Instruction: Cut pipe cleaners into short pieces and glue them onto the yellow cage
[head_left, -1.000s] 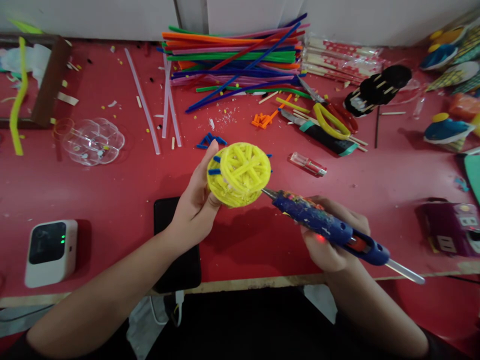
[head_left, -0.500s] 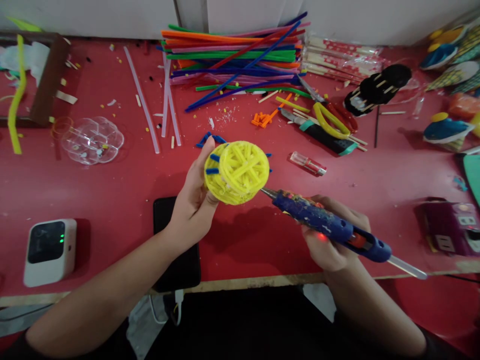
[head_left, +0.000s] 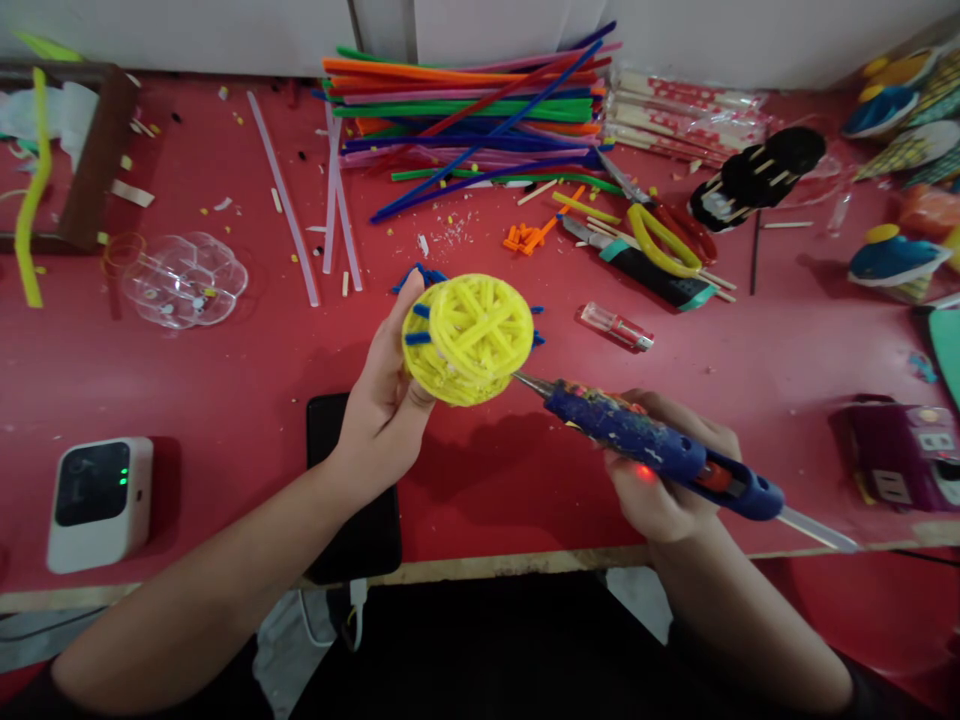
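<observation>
My left hand point(head_left: 390, 400) is closed around the left side of a round yellow pipe-cleaner piece point(head_left: 480, 335), with its spoked face tilted up toward me. Short blue pipe-cleaner bits point(head_left: 418, 338) stick out from its left and right sides. My right hand point(head_left: 660, 480) grips a blue hot glue gun point(head_left: 630, 430) with a glowing red light and a clear glue stick point(head_left: 817, 530) coming out of its back. The gun's metal nozzle is at the lower right edge of the yellow piece; whether it touches, I cannot tell.
Pipe cleaners point(head_left: 465, 110) in many colours lie piled at the back. Right of them are yellow-handled scissors point(head_left: 664, 245), a utility knife point(head_left: 660, 280) and a lighter point(head_left: 615, 327). A black phone point(head_left: 352, 530) lies under my left wrist; a white device point(head_left: 101, 505) stands at left.
My left hand has shifted the yellow piece slightly to the left and up, tilting it a little. The glue gun has barely moved, its nozzle staying by the piece's lower right edge.
</observation>
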